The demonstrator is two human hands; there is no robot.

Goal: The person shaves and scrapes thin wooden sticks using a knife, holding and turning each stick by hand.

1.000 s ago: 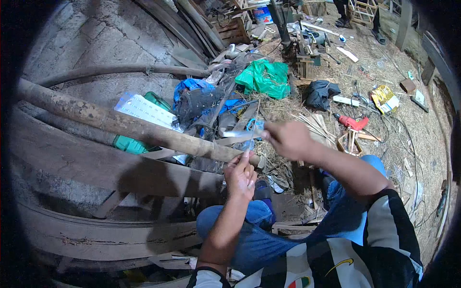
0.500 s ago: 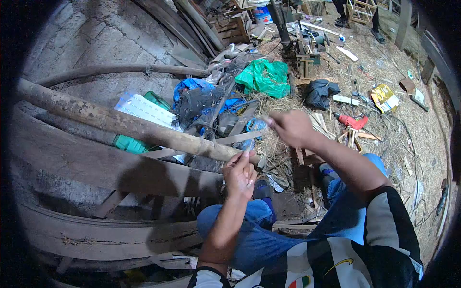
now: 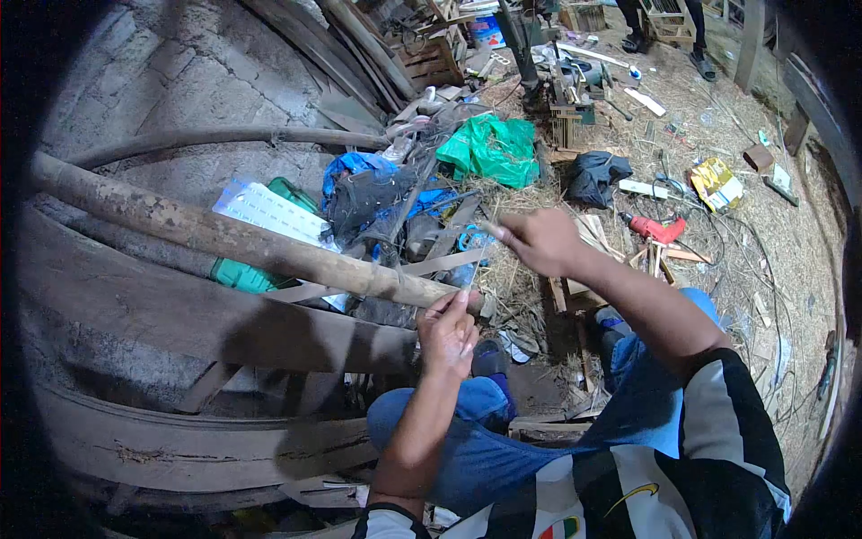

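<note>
Thin strip (image 3: 476, 262): pale, narrow sliver, looks like split bamboo; runs nearly upright, tilted slightly right at the top.
Strip, lower end: pinched at the fingertips of the left hand (image 3: 449, 334), just above the palm.
Strip, upper end: reaches the thumb and fingertips of the right hand (image 3: 536, 241), at that hand's left edge.
Strip, state: spans straight between both hands; too thin and blurred to tell surface detail.

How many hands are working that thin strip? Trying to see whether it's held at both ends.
2. The left hand pinches the thin strip at its lower end; the right hand grips its upper end.
</note>
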